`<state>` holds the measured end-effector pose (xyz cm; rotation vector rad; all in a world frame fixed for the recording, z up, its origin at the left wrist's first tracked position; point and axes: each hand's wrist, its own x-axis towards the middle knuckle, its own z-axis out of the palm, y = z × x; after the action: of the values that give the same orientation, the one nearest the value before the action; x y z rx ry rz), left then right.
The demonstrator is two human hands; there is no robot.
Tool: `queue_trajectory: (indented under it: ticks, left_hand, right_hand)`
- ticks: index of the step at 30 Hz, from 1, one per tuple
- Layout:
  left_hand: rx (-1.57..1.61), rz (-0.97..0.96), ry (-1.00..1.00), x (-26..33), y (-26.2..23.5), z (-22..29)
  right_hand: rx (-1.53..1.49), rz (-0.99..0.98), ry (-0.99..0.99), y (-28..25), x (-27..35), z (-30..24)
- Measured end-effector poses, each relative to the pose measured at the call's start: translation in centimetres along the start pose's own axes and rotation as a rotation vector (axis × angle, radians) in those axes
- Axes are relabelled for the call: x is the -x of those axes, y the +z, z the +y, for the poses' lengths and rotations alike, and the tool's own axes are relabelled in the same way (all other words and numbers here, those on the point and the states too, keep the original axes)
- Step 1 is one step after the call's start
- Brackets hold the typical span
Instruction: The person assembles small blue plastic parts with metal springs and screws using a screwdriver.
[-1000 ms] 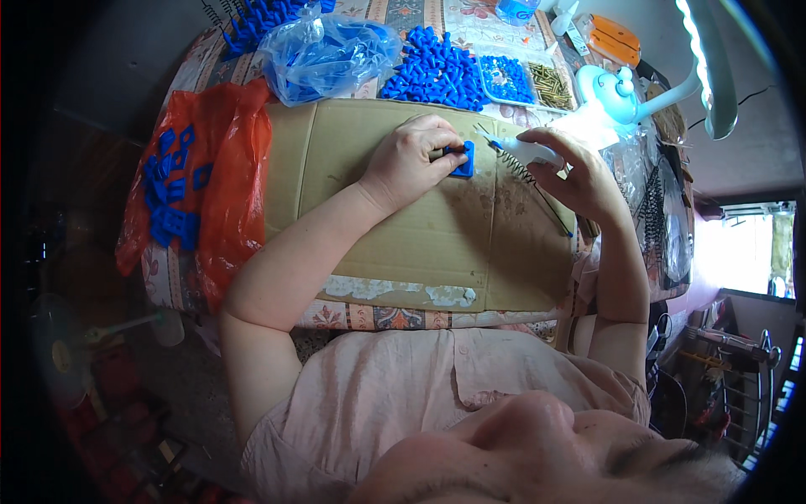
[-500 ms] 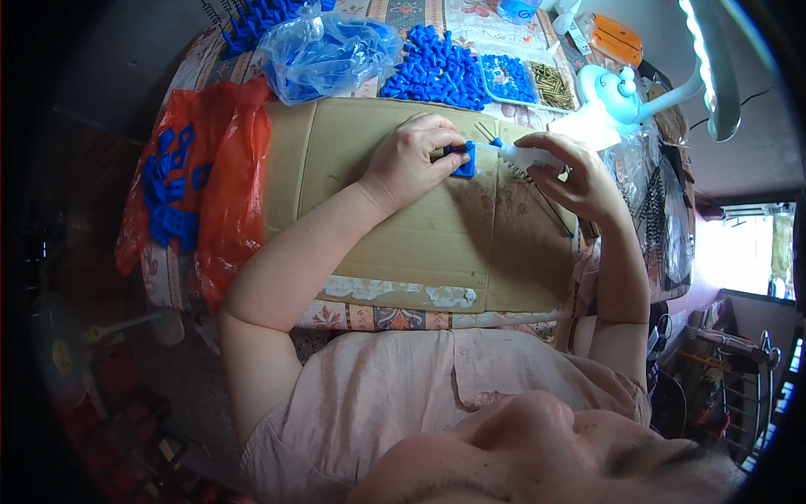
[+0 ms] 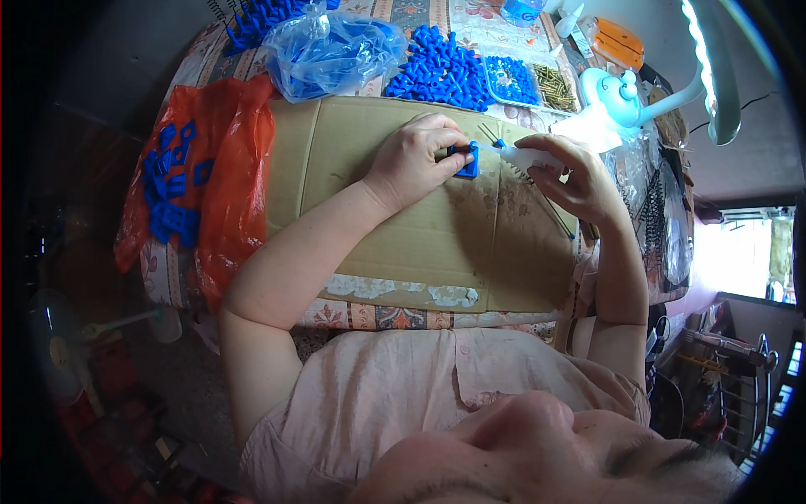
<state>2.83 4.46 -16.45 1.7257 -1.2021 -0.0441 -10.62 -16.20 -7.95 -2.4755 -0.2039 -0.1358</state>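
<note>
Pinching: our left hand [image 3: 417,151] grasps a blue block [image 3: 470,166] on the stained cardboard [image 3: 403,239].
White bottle [image 3: 531,157]: our right hand [image 3: 583,178] clasps it, nozzle [image 3: 489,148] at the block; dispensing seems in hand.
Next move: probably calls for steady aim from us.
Tablecloth [image 3: 403,317]: patterned, under the cardboard.
Room: lit lamp [image 3: 609,94] to our right, bright window [image 3: 747,256] beyond.

Pale-blue desk lamp [image 3: 606,91] lit; bright window [image 3: 749,256] far right.
</note>
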Motion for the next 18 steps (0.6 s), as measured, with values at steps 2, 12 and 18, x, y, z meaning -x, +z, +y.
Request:
queue_trajectory:
  ticks: [2,12,18]
  left_hand:
    - [-0.004,-0.001,0.003,-0.02,0.02,0.01]
    - [0.003,0.011,0.010,0.00,0.05,-0.04]
    - [0.017,0.000,-0.009,0.04,0.09,-0.08]
  right_hand:
    - [-0.001,-0.005,0.001,-0.03,0.00,-0.05]
    - [0.006,0.034,-0.047,0.03,0.01,0.15]
    - [0.035,0.043,-0.068,0.15,-0.09,-0.05]
